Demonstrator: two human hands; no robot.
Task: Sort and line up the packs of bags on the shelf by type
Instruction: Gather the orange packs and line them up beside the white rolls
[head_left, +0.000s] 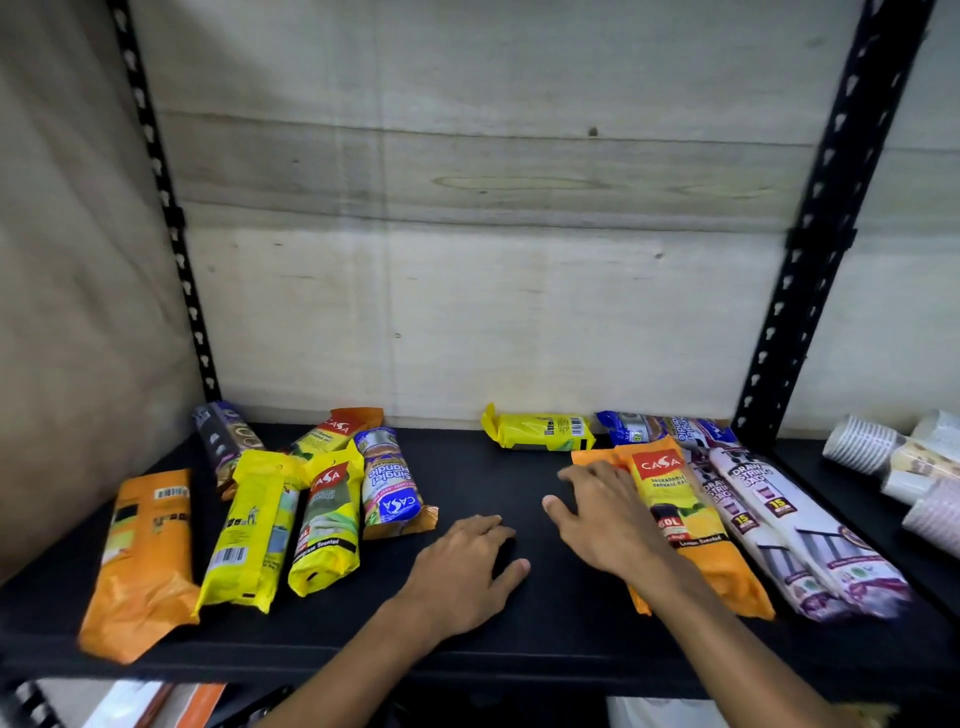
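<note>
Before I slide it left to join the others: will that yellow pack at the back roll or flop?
The yellow pack probably won't roll: it lies flat-sided. Likely soft, since its crimped end looks creased. The glossy wrapper may slide easily on the shelf.

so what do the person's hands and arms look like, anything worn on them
Both the left hand and right hand are bare: no gloves, rings, watch or bands show. The forearms are bare too, with no sleeve in view up to the frame's bottom edge.
</note>
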